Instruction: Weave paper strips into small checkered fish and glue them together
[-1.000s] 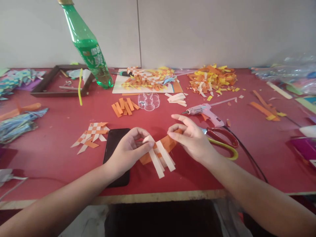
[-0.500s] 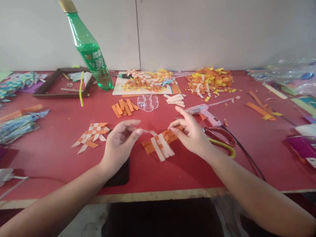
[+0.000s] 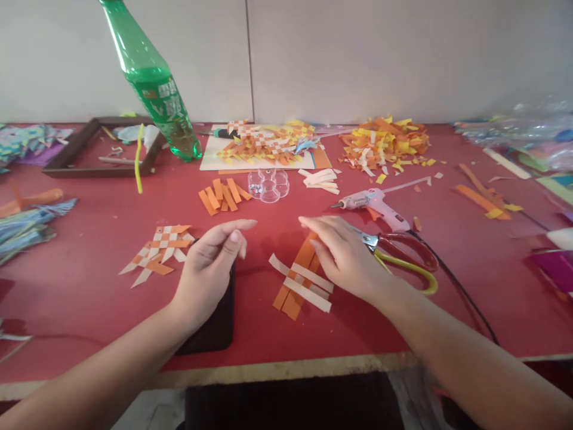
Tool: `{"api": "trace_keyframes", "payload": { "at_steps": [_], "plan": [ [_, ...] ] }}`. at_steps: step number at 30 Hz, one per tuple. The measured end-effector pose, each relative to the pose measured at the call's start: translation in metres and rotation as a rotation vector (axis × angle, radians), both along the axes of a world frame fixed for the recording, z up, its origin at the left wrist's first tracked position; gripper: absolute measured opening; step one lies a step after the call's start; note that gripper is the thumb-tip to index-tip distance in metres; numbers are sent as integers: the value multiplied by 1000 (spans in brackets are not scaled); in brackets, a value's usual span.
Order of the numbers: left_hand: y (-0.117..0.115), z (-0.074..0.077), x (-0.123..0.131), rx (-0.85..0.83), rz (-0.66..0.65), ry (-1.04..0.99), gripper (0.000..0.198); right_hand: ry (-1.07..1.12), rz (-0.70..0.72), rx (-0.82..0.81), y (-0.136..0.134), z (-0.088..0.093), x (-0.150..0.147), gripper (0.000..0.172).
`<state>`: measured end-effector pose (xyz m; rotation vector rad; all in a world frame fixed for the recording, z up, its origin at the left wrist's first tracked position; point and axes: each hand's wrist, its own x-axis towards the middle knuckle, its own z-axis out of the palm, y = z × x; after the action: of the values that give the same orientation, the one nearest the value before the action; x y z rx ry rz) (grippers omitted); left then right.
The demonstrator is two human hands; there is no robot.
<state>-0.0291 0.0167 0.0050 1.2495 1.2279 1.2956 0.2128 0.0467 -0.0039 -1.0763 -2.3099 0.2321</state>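
Observation:
A loose weave of orange and cream paper strips (image 3: 296, 285) sits just above the red table, angled up to the right. My right hand (image 3: 344, 254) is closed over its upper end, thumb on the orange strips and fingers stretched above. The fingertips partly hide that end. Cream strips cross the orange ones, and one cream end sticks out free to the left. My left hand (image 3: 210, 263) hovers left of the weave, index finger extended, thumb by the curled other fingers, with nothing visible in it. A finished-looking checkered paper fish (image 3: 168, 242) lies beyond that hand.
A black phone (image 3: 212, 328) lies under my left wrist. Scissors (image 3: 403, 257) and a pink glue gun (image 3: 376, 206) with a cable lie right. Behind are orange strips (image 3: 224, 196), cream strips (image 3: 320, 179), a clear flower-shaped tray (image 3: 268, 194), paper scraps (image 3: 385, 143) and a green bottle (image 3: 156, 95).
The weave has turned steeper and come a little nearer. My left hand has let go of the cream strip. My right hand has dropped its raised index finger over the weave's upper end.

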Motion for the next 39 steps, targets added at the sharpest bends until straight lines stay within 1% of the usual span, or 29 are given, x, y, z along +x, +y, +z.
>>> {"api": "trace_keyframes", "payload": {
  "at_steps": [2,4,6,8,9,11,12,13,14,15,16,17,18,19,20,21,22,24,27,29,31,34,36,39],
  "plan": [
    [-1,1,1,18,-16,-1,20,7,-25,86,0,2,0,41],
    [-1,2,2,-5,-8,12,17,41,-38,124,-1,4,1,35],
    [0,-1,2,-28,23,72,15,90,-29,108,-3,6,1,26],
    [2,-5,2,1,28,187,16,114,14,26,-5,7,0,14],
    [3,-6,2,43,26,251,21,108,43,-33,-7,8,-1,9],
    [4,-6,1,179,49,412,33,58,98,-163,-10,9,-3,9],
    [3,-3,0,267,70,497,37,23,114,-219,-12,9,-4,11],
    [1,2,0,381,101,612,37,-8,123,-258,-13,10,-5,13],
    [-2,8,1,471,98,733,36,-37,130,-284,-14,10,-6,15],
    [-6,15,2,568,52,817,33,-62,138,-298,-15,11,-6,17],
    [-11,22,3,654,-65,868,31,-83,150,-308,-15,11,-7,18],
    [-16,27,6,712,-219,891,27,-100,168,-318,-15,12,-7,18],
    [-21,32,9,743,-386,900,23,-110,192,-329,-15,13,-6,17],
    [-26,33,12,763,-486,919,20,-113,218,-340,-14,14,-6,16],
    [-29,33,15,785,-532,967,19,-107,242,-348,-14,14,-5,15],
    [-31,30,18,813,-535,1029,18,-90,260,-347,-13,15,-5,13],
    [-32,26,20,834,-499,1095,18,-72,274,-340,-13,15,-5,11],
    [-32,15,21,881,-468,1191,29,-36,282,-322,-12,15,-4,8],
    [-27,2,19,890,-490,1217,36,-6,274,-312,-10,13,-4,11],
    [-24,-3,18,858,-522,1209,38,10,242,-299,-8,10,-4,14],
    [-23,-5,17,817,-531,1187,41,24,180,-247,-6,8,-5,15],
    [-25,-7,16,776,-538,1151,48,14,96,-113,-3,4,-5,18],
    [-26,-8,16,761,-553,1141,54,-25,92,-54,-2,3,-6,20],
    [-26,-9,15,733,-591,1152,58,-73,82,-34,-2,1,-6,17]
  ]
}}
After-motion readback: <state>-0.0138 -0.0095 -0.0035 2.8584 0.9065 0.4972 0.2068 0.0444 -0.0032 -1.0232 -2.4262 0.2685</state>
